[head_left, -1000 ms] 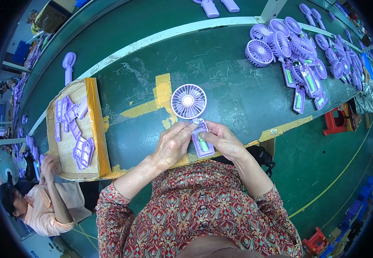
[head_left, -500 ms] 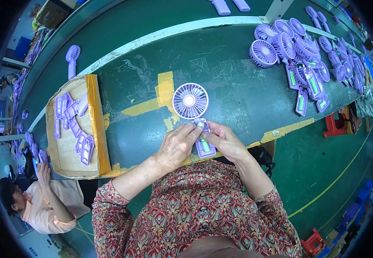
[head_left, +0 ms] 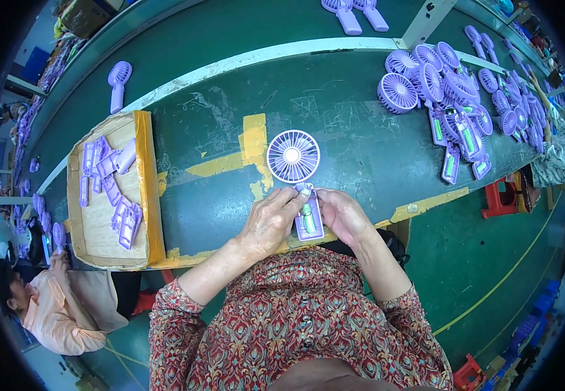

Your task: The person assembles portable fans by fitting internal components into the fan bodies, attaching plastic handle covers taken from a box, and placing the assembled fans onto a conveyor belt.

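A purple handheld fan (head_left: 293, 156) lies on the green bench in front of me, its round grille pointing away. The handle (head_left: 302, 232) is uncovered toward me, showing a green battery (head_left: 308, 219) inside. My left hand (head_left: 268, 221) pinches the handle near its neck, thumb and forefinger over the upper end. At the handle's right edge, my right hand (head_left: 344, 215) has its fingers curled in against it; some fingertips are hidden. To the left, a shallow cardboard box (head_left: 152, 195) with yellow tape holds several loose purple handle covers (head_left: 126, 221).
Fans with uncovered handles are piled (head_left: 461, 111) at the right of the bench. Across a white rail (head_left: 230, 64), several fans (head_left: 118, 85) lie on a green belt. A co-worker (head_left: 67, 306) sits at left. A red stool (head_left: 500, 199) stands at right.
My right thumb has come off the battery, and that hand has shifted to the handle's right edge. The left hand keeps its pinch. Fans on the belt have slid right; the view has shifted slightly.
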A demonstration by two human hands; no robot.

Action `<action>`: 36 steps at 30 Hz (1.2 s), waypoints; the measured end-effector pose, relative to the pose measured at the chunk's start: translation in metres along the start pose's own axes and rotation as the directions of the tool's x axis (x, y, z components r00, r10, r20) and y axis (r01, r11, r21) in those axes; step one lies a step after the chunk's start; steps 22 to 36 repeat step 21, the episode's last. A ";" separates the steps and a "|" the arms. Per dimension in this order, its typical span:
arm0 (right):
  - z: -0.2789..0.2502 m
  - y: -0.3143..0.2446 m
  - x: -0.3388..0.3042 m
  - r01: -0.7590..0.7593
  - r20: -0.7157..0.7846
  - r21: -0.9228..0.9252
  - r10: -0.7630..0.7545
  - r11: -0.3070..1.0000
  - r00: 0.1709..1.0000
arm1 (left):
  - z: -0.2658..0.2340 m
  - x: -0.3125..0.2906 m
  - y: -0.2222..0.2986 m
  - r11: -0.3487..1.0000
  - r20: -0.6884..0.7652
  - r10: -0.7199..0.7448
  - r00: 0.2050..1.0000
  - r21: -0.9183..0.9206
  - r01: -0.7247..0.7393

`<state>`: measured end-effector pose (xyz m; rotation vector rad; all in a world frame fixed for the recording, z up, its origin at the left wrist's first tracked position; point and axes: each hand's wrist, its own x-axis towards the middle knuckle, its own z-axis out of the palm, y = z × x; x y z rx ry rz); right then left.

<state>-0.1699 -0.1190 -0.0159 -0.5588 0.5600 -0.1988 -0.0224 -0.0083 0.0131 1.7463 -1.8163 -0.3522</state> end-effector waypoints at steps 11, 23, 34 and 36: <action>0.000 -0.001 0.000 0.007 0.000 0.028 -0.007 1.000 1.000 | -0.001 0.003 0.002 1.000 -0.060 -0.029 0.998 -0.010 0.029; -0.011 -0.001 0.007 -0.121 0.044 0.266 0.113 0.956 0.993 | -0.002 0.009 0.003 0.999 -0.029 -0.033 0.999 0.007 0.033; -0.011 -0.001 0.007 -0.121 0.044 0.266 0.113 0.956 0.993 | -0.002 0.009 0.003 0.999 -0.029 -0.033 0.999 0.007 0.033; -0.011 -0.001 0.007 -0.121 0.044 0.266 0.113 0.956 0.993 | -0.002 0.009 0.003 0.999 -0.029 -0.033 0.999 0.007 0.033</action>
